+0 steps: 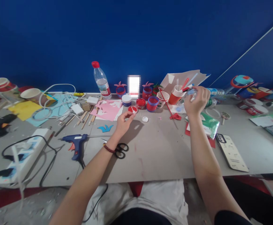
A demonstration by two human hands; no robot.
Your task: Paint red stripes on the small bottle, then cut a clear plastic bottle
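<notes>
My left hand (124, 123) is closed in a pinch on a small round disc (132, 109), red with white patches, above the middle of the table. Just behind it stands an open jar of red paint (140, 103), and a small white cap (145, 119) lies to its right. My right hand (198, 98) reaches out beside a stack of paper cups (175, 95) holding several sticks. Its fingers are pinched at the end of a slim red-and-black pen-like stick (186, 89); its exact kind does not show clearly.
A blue glue gun (76, 142), black-handled scissors (121, 151) and a power strip (25, 157) lie left. A plastic bottle (102, 82) stands behind pink paper (108, 109). Near my right arm are a phone (232, 153) and a green packet (210, 125). Painted cups (152, 104) stand centrally.
</notes>
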